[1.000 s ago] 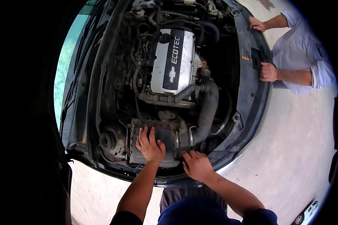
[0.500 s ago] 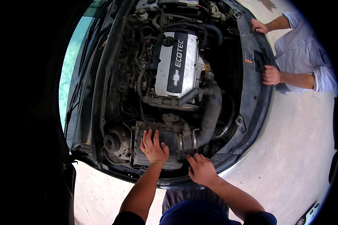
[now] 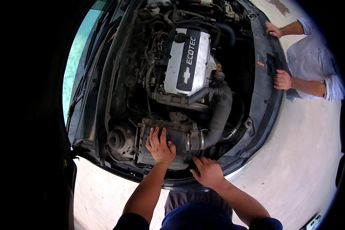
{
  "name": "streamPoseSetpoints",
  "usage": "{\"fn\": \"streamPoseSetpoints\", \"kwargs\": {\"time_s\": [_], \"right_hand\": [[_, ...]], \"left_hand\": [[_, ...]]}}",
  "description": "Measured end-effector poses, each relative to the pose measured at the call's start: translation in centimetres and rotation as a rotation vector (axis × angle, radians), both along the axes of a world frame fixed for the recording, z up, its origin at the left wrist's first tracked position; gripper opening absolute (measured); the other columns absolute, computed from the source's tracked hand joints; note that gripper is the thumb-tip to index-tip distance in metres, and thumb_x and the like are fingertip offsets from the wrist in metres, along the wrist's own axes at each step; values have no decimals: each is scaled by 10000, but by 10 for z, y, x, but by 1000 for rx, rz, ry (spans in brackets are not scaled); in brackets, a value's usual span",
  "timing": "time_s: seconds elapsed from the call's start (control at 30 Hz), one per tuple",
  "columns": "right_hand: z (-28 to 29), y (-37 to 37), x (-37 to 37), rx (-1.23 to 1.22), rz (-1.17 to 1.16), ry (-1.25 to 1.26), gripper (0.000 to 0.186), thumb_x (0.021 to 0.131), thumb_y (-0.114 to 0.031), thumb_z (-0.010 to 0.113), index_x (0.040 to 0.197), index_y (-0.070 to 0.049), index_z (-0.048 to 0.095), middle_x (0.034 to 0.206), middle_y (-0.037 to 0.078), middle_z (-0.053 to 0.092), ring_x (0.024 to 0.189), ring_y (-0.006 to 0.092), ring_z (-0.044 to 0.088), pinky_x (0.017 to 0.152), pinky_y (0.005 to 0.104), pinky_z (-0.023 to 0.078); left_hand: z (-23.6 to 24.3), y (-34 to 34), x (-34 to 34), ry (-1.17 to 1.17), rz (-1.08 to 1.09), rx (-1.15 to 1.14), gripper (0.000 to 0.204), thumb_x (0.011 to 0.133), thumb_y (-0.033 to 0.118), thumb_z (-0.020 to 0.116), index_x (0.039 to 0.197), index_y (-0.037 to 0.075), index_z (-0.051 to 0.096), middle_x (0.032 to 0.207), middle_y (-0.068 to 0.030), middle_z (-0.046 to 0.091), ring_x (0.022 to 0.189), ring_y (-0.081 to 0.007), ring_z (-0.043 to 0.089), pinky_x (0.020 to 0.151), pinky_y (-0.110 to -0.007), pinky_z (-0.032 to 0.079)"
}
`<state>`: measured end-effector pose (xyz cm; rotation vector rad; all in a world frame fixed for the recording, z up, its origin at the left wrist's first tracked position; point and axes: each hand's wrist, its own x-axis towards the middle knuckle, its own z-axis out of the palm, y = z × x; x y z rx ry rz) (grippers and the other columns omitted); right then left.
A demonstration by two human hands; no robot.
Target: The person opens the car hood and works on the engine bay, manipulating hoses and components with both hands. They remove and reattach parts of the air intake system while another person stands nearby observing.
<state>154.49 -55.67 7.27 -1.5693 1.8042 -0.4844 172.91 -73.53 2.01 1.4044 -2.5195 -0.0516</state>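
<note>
My left hand point(image 3: 160, 147) lies flat and open on the black plastic lid of the air filter box point(image 3: 176, 164), fingers spread toward the engine. Beside the box's near right corner is my right hand point(image 3: 209, 172). Its index finger reaches to the corner, its thumb stands apart from it, and the other fingers bend down toward a dark gap. No held object shows in it. A metal-clamped collar point(image 3: 195, 140) joins the box to a ribbed black intake hose point(image 3: 220, 117), which curves up to the engine.
The engine under a silver and black cover point(image 3: 188, 61) fills the middle of the bay. At the right, another person's hands point(image 3: 283, 79) rest on the car's front edge point(image 3: 264, 100). A round strut mount point(image 3: 115, 140) sits left of the filter box. The windshield point(image 3: 78, 57) is far left.
The engine bay has shifted a little to the right in the view. My left hand stays on the lid, and my right hand stays at the box corner with its fingers slightly moved.
</note>
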Motion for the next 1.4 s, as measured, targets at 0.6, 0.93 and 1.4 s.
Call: {"fn": "streamPoseSetpoints", "kwargs": {"time_s": [0.6, 0.93, 1.4], "right_hand": [[6, -5, 5, -62, -25, 68, 370, 997, -286, 700, 1296, -69, 678, 948, 130, 673, 856, 320, 727, 772, 459, 579], [21, -7, 1, -100, -85, 52, 485, 958, -240, 712, 1405, -70, 635, 1022, 119, 606, 964, 307, 687, 845, 440, 595], [0, -3, 0, -288, -177, 37, 298, 1015, -303, 712, 1177, -53, 697, 811, 137, 693, 756, 351, 745, 655, 454, 600]], "left_hand": [[4, 0, -3, -11, -26, -14, 630, 881, 214, 576, 1489, 51, 612, 1567, -204, 522, 1548, -433, 424, 1236, -581, 270], [4, 1, -5, -7, -30, -24, 627, 889, 228, 573, 1491, 59, 617, 1581, -197, 520, 1558, -421, 419, 1236, -590, 270], [-5, 0, -2, 2, -32, -52, 620, 894, 240, 576, 1495, 91, 609, 1580, -166, 516, 1555, -404, 417, 1229, -576, 275]]}}
